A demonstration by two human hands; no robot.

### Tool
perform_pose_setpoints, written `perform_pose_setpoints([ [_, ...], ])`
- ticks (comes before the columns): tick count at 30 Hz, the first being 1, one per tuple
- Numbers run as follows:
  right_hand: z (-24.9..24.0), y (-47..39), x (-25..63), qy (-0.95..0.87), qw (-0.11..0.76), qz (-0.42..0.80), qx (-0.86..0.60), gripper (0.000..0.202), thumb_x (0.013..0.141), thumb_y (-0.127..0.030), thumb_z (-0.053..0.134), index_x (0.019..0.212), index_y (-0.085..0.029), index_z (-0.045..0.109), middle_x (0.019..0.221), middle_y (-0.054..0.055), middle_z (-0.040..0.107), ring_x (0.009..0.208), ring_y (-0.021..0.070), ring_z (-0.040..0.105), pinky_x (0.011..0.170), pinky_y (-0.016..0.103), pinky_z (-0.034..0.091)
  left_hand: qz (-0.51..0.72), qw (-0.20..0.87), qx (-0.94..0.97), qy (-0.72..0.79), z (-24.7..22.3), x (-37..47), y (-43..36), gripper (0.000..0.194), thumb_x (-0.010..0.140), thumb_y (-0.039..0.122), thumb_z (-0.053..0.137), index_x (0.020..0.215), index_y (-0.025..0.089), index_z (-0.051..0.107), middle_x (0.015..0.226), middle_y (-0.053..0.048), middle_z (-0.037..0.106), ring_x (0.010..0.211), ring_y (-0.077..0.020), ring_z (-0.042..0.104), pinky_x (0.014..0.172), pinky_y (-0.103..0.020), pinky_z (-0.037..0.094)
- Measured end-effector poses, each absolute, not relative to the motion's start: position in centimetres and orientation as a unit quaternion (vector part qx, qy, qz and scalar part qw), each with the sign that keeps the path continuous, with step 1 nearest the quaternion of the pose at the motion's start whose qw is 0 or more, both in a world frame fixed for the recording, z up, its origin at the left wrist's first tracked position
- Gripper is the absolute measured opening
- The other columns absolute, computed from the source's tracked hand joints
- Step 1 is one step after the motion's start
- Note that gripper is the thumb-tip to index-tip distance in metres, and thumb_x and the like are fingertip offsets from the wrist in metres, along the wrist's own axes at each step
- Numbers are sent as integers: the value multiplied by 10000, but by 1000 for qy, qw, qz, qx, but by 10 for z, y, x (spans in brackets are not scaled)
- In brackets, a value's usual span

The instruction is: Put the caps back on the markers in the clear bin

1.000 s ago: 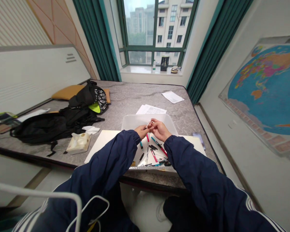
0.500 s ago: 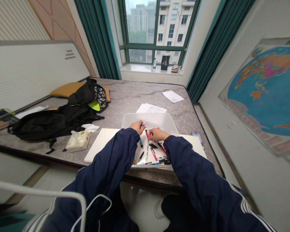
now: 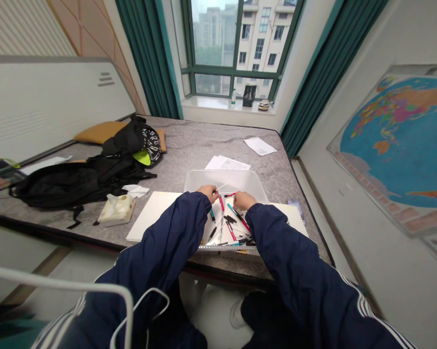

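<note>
My left hand [image 3: 208, 192] is closed round a slim white pen [image 3: 221, 186] whose dark end shows at the fingers. It is over the left part of a clear plastic bin [image 3: 258, 184]. Inside the bin's right side, my right hand [image 3: 244, 200] has its fingers curled downward; whatever they pinch is hidden. Close below it lies a teal-and-red pen [image 3: 238, 217], and by its fingertips a red pen [image 3: 230, 195]. Around them are a red marker [image 3: 221, 202], a teal marker [image 3: 213, 215], black pens [image 3: 230, 219] and several more pens near the front wall.
The bin stands at the front edge of a grey marbled mattress [image 3: 189, 138]. White boards or sheets [image 3: 151, 213] lie beside it, with printed papers [image 3: 228, 163] behind. To the left are a tissue pack [image 3: 117, 210] and a black backpack [image 3: 69, 182]. A white tube [image 3: 76, 287] crosses the lower left.
My right hand has moved slightly right and up, away from the red marker, uncovering the teal-and-red pen and a red pen. My left hand has lowered slightly, still gripping the white pen.
</note>
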State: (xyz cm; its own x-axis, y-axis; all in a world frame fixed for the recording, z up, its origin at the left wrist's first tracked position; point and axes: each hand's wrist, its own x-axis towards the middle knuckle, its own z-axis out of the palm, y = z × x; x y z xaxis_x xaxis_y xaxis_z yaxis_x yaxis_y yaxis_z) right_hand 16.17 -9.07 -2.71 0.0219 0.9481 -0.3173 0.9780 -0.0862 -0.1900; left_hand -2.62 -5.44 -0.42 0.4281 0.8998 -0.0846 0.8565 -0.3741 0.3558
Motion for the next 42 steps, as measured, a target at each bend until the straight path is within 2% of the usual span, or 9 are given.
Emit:
perform_pose_setpoints([
  [5, -40, -90, 158, 693, 41, -180, 697, 275, 643, -274, 811, 875, -143, 740, 929, 152, 740, 920, 252, 693, 727, 258, 486, 146, 181, 813, 534, -2, -25, -57, 250, 886, 364, 522, 920, 198, 705, 845, -67, 702, 815, -212, 629, 721, -285, 416],
  [9, -44, -85, 157, 698, 2, -190, 690, 145, 658, -239, 749, 749, -134, 708, 838, 147, 733, 876, 254, 691, 691, 259, 477, 203, 207, 785, 547, 4, -23, -61, 188, 848, 341, 563, 890, 198, 678, 728, -32, 650, 707, -182, 590, 690, -275, 402],
  [13, -32, -76, 155, 640, -186, -302, 682, 89, 706, -233, 678, 711, -149, 650, 679, 73, 694, 673, 174, 658, 584, 225, 460, 263, 234, 755, 554, 11, -22, -63, 150, 830, 331, 579, 884, 206, 641, 678, 3, 606, 663, -160, 553, 678, -265, 391],
  [18, -6, -76, 155, 475, -472, -451, 590, 329, 713, -200, 626, 1036, -214, 563, 655, -31, 656, 497, 102, 558, 469, 187, 426, 344, 304, 712, 531, 12, -23, -58, 270, 903, 434, 444, 918, 218, 607, 620, 28, 559, 616, -149, 525, 625, -256, 374],
  [20, 4, -79, 158, 418, -544, -503, 526, 295, 729, -217, 599, 1023, -214, 576, 662, -34, 649, 501, 94, 555, 475, 185, 426, 357, 311, 723, 503, 9, -24, -57, 288, 917, 417, 403, 905, 216, 609, 599, 31, 549, 598, -145, 513, 617, -255, 372],
  [23, 15, -82, 164, 347, -615, -566, 426, 241, 743, -227, 594, 980, -195, 623, 800, 11, 698, 646, 104, 629, 568, 201, 480, 347, 308, 749, 472, 5, -24, -55, 274, 907, 397, 424, 882, 207, 619, 595, 27, 586, 593, -143, 520, 630, -258, 381],
  [26, 21, -84, 167, 314, -644, -586, 378, 263, 725, -204, 670, 986, -204, 645, 925, 18, 718, 778, 112, 657, 675, 218, 514, 319, 314, 770, 455, 2, -24, -56, 234, 881, 378, 479, 852, 201, 629, 646, 12, 664, 615, -142, 550, 647, -255, 395],
  [33, 21, -84, 162, 338, -634, -586, 375, 302, 718, -384, 781, 911, -182, 665, 692, -33, 606, 596, 69, 544, 551, 176, 451, 286, 365, 763, 450, 1, -24, -56, 222, 855, 345, 525, 932, 181, 654, 776, -21, 745, 495, -106, 549, 572, -237, 452],
  [42, 21, -83, 163, 387, -600, -546, 439, 348, 745, -433, 700, 990, -193, 639, 773, -2, 616, 683, 102, 583, 616, 210, 481, 318, 403, 742, 431, 1, -24, -58, 171, 846, 326, 558, 929, 182, 596, 842, -44, 757, 473, -94, 565, 525, -225, 465],
])
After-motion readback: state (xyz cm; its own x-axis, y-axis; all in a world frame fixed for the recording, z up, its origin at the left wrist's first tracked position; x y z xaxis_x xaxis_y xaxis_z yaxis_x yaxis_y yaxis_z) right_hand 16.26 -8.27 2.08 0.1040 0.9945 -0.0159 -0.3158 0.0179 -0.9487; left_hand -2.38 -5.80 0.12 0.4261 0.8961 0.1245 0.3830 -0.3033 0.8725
